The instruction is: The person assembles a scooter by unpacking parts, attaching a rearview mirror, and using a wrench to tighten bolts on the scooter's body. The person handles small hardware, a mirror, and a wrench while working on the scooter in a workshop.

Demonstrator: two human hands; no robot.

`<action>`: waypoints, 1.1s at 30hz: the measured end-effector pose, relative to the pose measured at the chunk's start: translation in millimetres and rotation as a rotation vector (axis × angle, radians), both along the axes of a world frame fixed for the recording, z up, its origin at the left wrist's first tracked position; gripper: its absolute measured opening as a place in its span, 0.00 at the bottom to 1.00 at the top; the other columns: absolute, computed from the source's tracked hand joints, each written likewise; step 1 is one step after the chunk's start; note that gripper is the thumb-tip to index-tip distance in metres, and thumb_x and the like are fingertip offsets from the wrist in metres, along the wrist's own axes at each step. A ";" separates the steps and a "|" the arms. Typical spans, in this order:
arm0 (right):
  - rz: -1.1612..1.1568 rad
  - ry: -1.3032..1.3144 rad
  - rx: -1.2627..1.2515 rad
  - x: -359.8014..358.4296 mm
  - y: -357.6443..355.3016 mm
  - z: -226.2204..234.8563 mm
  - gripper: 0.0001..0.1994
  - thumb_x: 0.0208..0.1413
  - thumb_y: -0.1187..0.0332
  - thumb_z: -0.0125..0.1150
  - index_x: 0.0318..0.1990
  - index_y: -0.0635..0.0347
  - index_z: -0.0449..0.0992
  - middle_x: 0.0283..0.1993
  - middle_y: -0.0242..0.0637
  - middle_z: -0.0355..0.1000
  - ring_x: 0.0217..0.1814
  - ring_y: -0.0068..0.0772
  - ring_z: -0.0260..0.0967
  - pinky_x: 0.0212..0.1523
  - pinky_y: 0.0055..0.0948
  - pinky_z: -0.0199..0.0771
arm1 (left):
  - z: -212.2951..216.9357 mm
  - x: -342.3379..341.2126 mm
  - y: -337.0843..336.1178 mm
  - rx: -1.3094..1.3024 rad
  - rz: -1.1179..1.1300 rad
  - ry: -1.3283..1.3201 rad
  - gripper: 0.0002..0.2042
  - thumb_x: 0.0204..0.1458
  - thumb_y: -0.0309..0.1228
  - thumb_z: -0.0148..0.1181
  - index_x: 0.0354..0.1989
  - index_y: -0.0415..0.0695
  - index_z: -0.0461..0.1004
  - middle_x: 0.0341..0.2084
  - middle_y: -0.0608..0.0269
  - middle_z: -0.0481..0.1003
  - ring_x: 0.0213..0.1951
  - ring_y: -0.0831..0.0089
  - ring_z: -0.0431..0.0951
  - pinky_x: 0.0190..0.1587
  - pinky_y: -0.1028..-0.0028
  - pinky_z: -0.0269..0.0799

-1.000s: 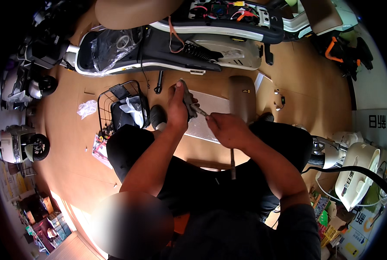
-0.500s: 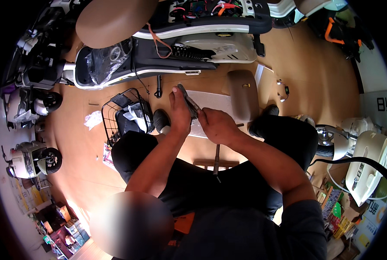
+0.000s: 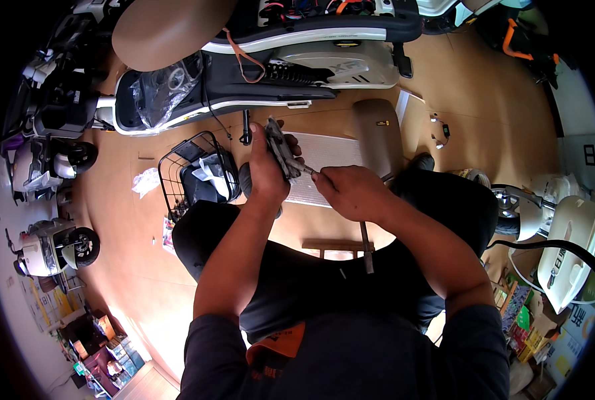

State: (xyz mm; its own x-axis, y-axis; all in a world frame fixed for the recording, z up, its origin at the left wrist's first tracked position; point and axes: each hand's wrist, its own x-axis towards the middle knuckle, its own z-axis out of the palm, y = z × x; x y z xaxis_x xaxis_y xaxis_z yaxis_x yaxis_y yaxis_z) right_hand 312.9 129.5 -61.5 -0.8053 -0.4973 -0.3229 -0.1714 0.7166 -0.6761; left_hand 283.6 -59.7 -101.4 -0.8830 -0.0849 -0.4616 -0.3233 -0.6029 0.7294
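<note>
My left hand (image 3: 264,175) is wrapped round a grey, flat metal part (image 3: 279,148), its fingertips showing along the part's right side. The part is tilted, and its exact kind cannot be made out. My right hand (image 3: 355,192) is closed on a long-shafted metal tool (image 3: 367,250). One slim end of it reaches left from my fingers to the metal part; the longer shaft hangs out below the hand, over my lap. The bend between the two is hidden in my grip.
Ahead lies a scooter body (image 3: 244,100) with exposed wiring and a brown seat (image 3: 171,33). A black wire basket (image 3: 167,163) stands left of my feet. Beyond my hands lie a pale sheet (image 3: 327,157) and a brown padded piece (image 3: 379,137). More scooters (image 3: 54,253) stand at the left.
Both hands have turned, so the metal part shows more of its face. My right hand has shifted right and slightly down with the tool, whose shaft has swung right.
</note>
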 end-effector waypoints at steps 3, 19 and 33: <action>-0.028 -0.005 0.015 -2.6 -8.0 2.4 0.25 0.73 0.52 0.40 0.35 0.62 0.78 0.35 0.52 0.78 0.41 0.59 0.76 0.46 0.53 0.75 | -14.5 6.2 1.4 -0.176 0.014 0.081 0.33 0.66 0.66 0.40 0.55 0.47 0.71 0.29 0.63 0.73 0.30 0.73 0.74 0.33 0.72 0.72; -0.429 -0.107 -0.332 -47.4 1.4 -84.7 0.20 0.73 0.54 0.43 0.40 0.63 0.73 0.33 0.51 0.75 0.40 0.56 0.75 0.45 0.48 0.73 | -5.0 14.0 -3.4 0.099 -0.116 -0.033 0.15 0.57 0.34 0.57 0.52 0.46 0.71 0.34 0.60 0.75 0.36 0.66 0.77 0.39 0.63 0.76; 0.028 -0.239 0.396 -26.4 -23.6 -256.8 0.21 0.61 0.68 0.56 0.59 0.67 0.67 0.52 0.53 0.79 0.56 0.52 0.78 0.55 0.46 0.79 | -22.2 11.3 10.9 0.019 -0.388 -0.230 0.23 0.59 0.31 0.45 0.62 0.32 0.62 0.54 0.42 0.77 0.51 0.52 0.80 0.49 0.58 0.79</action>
